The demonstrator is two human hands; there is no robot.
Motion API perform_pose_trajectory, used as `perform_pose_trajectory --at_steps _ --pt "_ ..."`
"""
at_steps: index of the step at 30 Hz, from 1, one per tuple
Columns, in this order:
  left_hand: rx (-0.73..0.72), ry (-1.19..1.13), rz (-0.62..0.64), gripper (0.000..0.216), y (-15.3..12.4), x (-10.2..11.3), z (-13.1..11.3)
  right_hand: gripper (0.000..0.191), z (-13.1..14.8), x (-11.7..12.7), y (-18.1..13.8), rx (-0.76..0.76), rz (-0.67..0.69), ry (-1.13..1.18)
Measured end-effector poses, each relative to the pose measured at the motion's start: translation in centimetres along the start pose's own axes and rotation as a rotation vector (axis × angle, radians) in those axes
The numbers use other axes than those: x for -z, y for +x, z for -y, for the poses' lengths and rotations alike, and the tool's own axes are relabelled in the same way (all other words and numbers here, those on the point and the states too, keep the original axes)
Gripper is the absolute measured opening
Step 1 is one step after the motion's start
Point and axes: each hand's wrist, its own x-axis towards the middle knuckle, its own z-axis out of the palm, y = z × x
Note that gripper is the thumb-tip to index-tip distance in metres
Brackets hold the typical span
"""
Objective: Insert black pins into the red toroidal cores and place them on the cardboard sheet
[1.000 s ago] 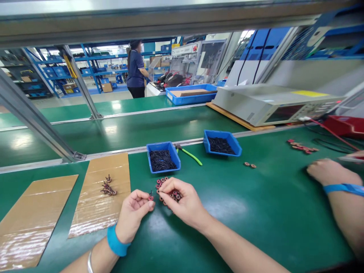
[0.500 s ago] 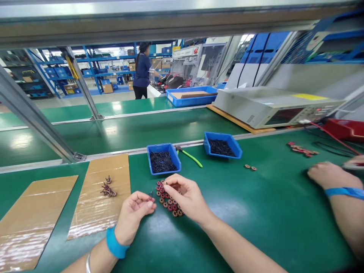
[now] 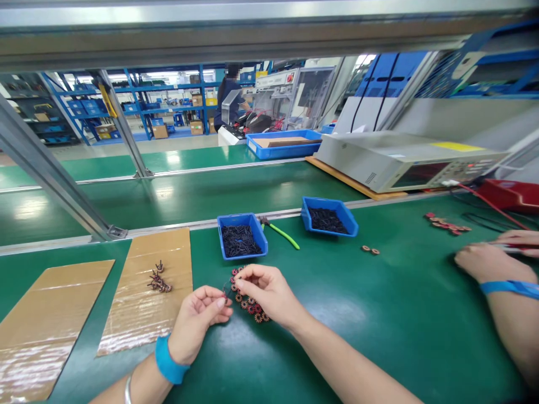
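Hands [image 3: 197,314] [image 3: 269,294] have drawn nearer, half hiding a ring [image 3: 225,299]

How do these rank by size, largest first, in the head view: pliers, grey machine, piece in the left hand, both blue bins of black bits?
1. Grey machine
2. Left bin and right bin: too alike to rank
3. Pliers
4. Held piece, partly hidden
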Motion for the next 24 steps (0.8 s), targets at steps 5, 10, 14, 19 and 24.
perform_pose_trajectory --at_steps 5,10,14,19,24 --pt "0.0 0.009 0.007 0.041 0.02 0.03 0.08 0.027 -0.2 0.04 0.09 0.225 -0.011 -0.221" --pt "-0.005 0.005 0.007 0.042 0.09 -0.02 0.01 0.024 -0.05 0.02 -0.07 0.275 -0.017 -0.293" --pt "0.002 0.01 0.001 0.043 0.09 -0.04 -0.06 0.026 0.01 -0.01 -0.22 0.288 -0.024 -0.306" --pt "0.005 0.009 -0.003 0.043 0.09 0.01 0.03 0.026 0.2 -0.05 -0.35 0.295 -0.026 -0.351" --pt "0.005 0.012 -0.003 0.043 0.2 0.06 0.07 0.025 0.35 -0.16 -0.29 0.296 -0.041 -0.345"
